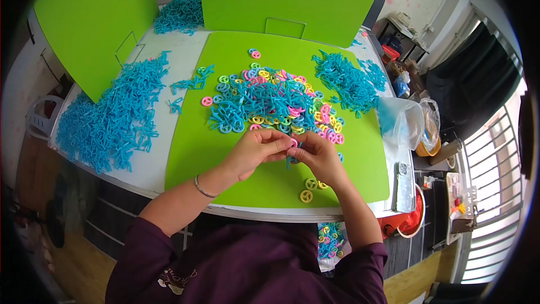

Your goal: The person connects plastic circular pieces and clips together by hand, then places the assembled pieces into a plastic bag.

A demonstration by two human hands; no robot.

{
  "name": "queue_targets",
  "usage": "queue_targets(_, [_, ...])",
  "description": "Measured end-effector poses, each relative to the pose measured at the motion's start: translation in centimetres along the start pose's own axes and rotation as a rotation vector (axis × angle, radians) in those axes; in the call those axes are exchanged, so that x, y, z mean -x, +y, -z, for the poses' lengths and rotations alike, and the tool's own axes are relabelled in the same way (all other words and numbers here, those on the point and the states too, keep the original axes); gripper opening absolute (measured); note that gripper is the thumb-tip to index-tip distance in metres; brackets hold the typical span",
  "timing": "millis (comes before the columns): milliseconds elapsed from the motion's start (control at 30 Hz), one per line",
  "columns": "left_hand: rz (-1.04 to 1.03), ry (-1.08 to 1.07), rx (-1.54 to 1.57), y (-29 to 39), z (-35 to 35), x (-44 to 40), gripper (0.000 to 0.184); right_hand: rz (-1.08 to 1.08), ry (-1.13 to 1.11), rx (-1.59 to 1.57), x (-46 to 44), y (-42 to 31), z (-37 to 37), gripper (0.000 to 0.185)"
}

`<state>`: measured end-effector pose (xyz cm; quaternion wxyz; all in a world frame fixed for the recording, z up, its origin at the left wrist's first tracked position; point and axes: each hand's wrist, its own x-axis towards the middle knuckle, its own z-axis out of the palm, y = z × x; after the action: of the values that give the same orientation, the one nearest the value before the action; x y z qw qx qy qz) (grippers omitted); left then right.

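Over the green board, my left hand (260, 151) and my right hand (316, 156) meet, fingertips pinched together around a small pink plastic wheel (293, 143). A blue plastic piece (289, 162) shows just under the fingertips; whether it is held or lies on the board I cannot tell. Directly beyond the hands is a heap of teal branching plastic pieces (261, 98) mixed with pink, yellow, blue and green little wheels. Close to my right wrist lie a few yellow wheels (306, 196). Both hands are closed, and the fingers hide part of the pink wheel.
Large piles of teal pieces lie left (112, 115), right (346, 81) and at the back (180, 14). Upright green panels (292, 0) stand behind and left. A phone (403, 188) and a clear plastic bag (400, 121) are at the right edge. Below the table is a bag of mixed pieces (331, 240).
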<state>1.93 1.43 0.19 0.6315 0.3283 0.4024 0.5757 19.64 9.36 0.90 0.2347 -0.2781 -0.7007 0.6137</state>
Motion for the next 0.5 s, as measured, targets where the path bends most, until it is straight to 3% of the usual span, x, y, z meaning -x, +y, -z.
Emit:
queue_targets(233, [0.011,0.077,-0.025,0.5,0.3,0.1,0.02,0.097,0.102,0.004,0.2,0.3,0.2,0.019])
queue_targets(333, [-0.178,0.007,-0.508,0.8,-0.6,0.6,0.023,0.049,0.104,0.051,0.2,0.2,0.2,0.019])
queue_targets(433, [-0.239,0.035,-0.486,0.3,0.1,0.4,0.023,0.047,0.09,-0.011,0.5,-0.2,0.2,0.018])
queue_targets(500, [-0.138,0.064,-0.233,0.2,0.6,-0.1,0.022,0.03,0.115,-0.011,0.9,-1.2,0.1,0.017])
